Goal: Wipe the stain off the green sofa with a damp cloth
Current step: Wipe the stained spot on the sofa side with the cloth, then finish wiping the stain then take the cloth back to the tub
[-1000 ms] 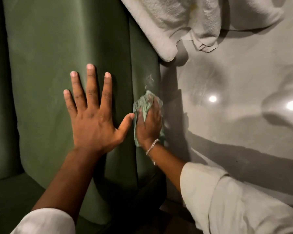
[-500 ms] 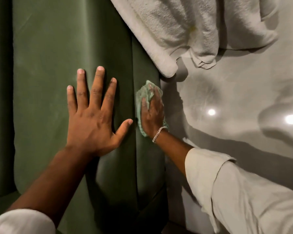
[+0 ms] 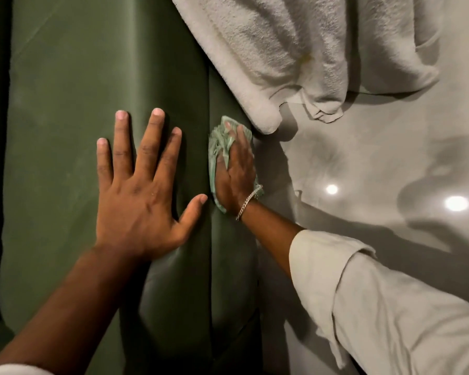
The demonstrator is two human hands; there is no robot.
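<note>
Green sofa [image 3: 65, 131] fills the view: left hand [image 3: 141, 190] splayed flat on it, right hand [image 3: 236, 174] beside, fingers pressing damp cloth [image 3: 218, 142] against its edge.

Cloth [image 3: 217, 147] mostly under right hand [image 3: 236, 174]

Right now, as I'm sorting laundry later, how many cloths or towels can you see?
2. A small green cloth is pressed against the green sofa under the right hand; a white towel is draped at the top. Others may lie outside the view.
</note>
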